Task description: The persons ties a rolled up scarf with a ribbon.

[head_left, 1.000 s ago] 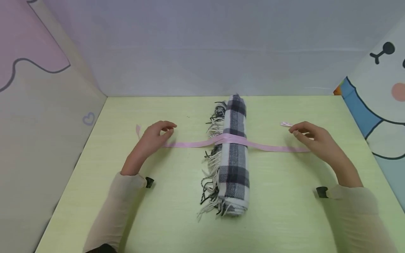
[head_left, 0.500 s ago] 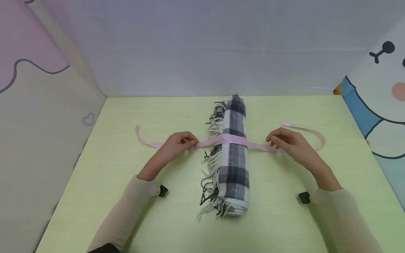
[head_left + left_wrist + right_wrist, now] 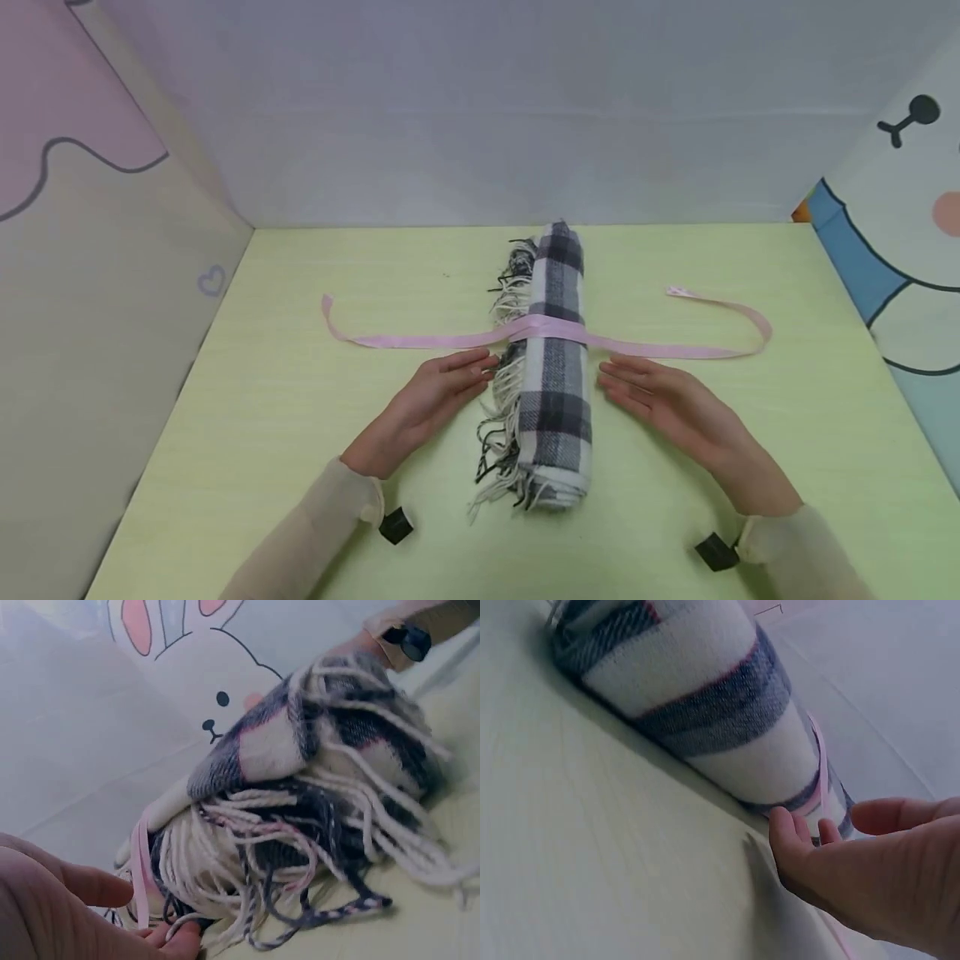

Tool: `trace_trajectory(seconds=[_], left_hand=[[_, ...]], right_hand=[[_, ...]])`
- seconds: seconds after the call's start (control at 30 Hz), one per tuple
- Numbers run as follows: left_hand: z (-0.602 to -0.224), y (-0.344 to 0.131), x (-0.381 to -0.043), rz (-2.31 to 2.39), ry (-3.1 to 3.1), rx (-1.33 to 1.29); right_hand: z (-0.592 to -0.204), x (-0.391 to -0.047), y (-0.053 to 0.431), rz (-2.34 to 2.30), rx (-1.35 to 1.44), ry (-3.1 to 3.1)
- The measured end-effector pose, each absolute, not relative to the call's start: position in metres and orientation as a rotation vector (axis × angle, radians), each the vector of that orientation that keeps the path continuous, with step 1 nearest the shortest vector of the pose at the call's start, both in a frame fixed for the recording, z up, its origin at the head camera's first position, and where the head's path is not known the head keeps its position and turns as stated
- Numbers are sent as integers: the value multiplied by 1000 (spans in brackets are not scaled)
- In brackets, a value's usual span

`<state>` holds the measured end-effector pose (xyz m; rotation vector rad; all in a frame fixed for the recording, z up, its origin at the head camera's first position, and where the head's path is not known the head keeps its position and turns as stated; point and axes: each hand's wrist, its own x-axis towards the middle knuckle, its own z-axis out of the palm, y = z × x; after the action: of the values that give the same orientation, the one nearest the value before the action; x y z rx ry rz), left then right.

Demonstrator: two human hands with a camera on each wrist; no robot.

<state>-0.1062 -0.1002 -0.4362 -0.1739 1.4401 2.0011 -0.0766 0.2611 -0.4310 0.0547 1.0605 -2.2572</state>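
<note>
A rolled plaid scarf [image 3: 557,392] in black, grey and white lies lengthwise on the table, its fringe [image 3: 247,855] spilling out on the left side. Across its middle runs a pink ribbon [image 3: 555,327], crossed on top, with one tail stretched out to each side. My left hand [image 3: 431,400] is at the fringe just below the ribbon, fingers extended toward the roll. On the opposite side my right hand [image 3: 675,404] has its fingers straight, fingertips close to the scarf's right side. Neither hand holds anything.
The pale yellow-green table [image 3: 300,292] is bordered by a plain back wall [image 3: 525,117] and printed side panels, with a cartoon face on the right panel [image 3: 900,250]. The right ribbon tail [image 3: 761,325] curls back toward the far side.
Both hands have come inward along the ribbon tails, let them go, and moved nearer the body beside the scarf. The ribbon tails now lie loose on the table; the scarf has stayed put.
</note>
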Motion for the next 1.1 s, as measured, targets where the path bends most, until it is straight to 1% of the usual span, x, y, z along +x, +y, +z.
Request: trace_trajectory(seconds=[0.1,0.3,0.47,0.67,0.93,1.1], left_hand=[[-435,-96,-105,2083,1316,-264],[-433,-84,-109,2165,1222,-389],[-429,-71,-109,2271,1164,-501],[-426,-64,-110,2378,1063,-556],[-423,-57,-112,2316,958,-582],[-424,-53,-115,2375,890,-591]], right_hand=[[-434,-75,253,-2305,152,858],[-437,-81,235,-2380,227,799],[-442,-86,220,-2574,352,588],[-449,-88,208,-2822,504,316],[-449,-96,208,-2936,529,164],[-445,-98,208,-2964,517,118]])
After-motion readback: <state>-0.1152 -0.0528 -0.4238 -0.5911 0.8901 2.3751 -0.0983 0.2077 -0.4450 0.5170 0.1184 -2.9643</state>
